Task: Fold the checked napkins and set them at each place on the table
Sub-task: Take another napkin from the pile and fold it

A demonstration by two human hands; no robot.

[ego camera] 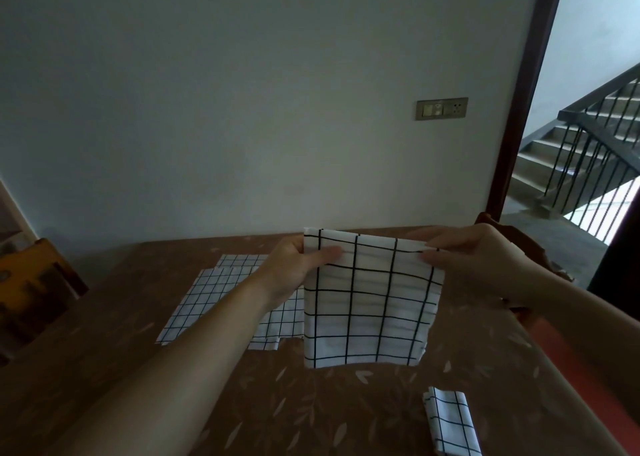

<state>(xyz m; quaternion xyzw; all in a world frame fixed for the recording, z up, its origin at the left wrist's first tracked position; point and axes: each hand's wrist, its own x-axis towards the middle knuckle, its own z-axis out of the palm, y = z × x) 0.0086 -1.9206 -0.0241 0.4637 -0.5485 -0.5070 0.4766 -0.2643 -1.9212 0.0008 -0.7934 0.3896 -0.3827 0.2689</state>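
A white napkin with black checks (369, 303) hangs in the air above the table, doubled over along its top edge. My left hand (298, 265) pinches its upper left corner and my right hand (474, 258) pinches its upper right corner. Behind my left forearm a pile of unfolded checked napkins (211, 296) lies flat on the table. One folded checked napkin (450, 421) lies near the table's front right edge.
The table carries a brown leaf-patterned cloth (311, 414). A wooden chair (31, 282) stands at the left and a dark chair back (519, 237) at the far right corner. A white wall rises behind; an open doorway with stairs (588, 164) is at the right.
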